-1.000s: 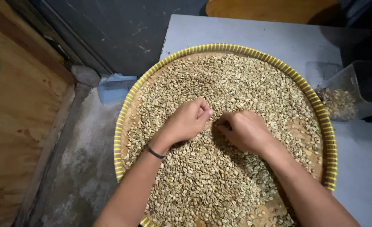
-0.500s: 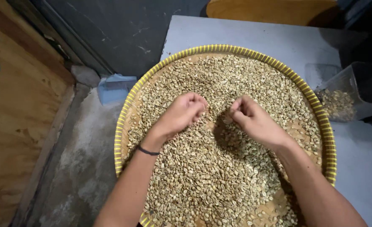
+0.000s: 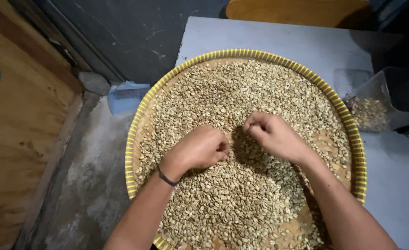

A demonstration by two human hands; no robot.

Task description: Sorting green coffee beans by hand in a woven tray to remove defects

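A round woven tray with a yellow rim (image 3: 241,52) lies on a grey table and holds a thick layer of pale unroasted beans (image 3: 241,88). My left hand (image 3: 200,150) rests knuckles-up on the beans near the tray's middle, fingers curled under into a loose fist; a thin black band (image 3: 166,177) circles its wrist. My right hand (image 3: 274,135) is just to its right, the thumb and fingertips pinched together low over the beans. Whether either hand has beans inside it is hidden.
A clear plastic container (image 3: 385,99) with some beans in it stands off the tray's right edge. A light blue plastic object (image 3: 126,96) lies on the concrete floor left of the tray. A wooden board (image 3: 19,129) runs along the far left.
My left hand has dropped back toward me and closed onto the beans. My right hand has lowered slightly and stays pinched near the tray's middle.
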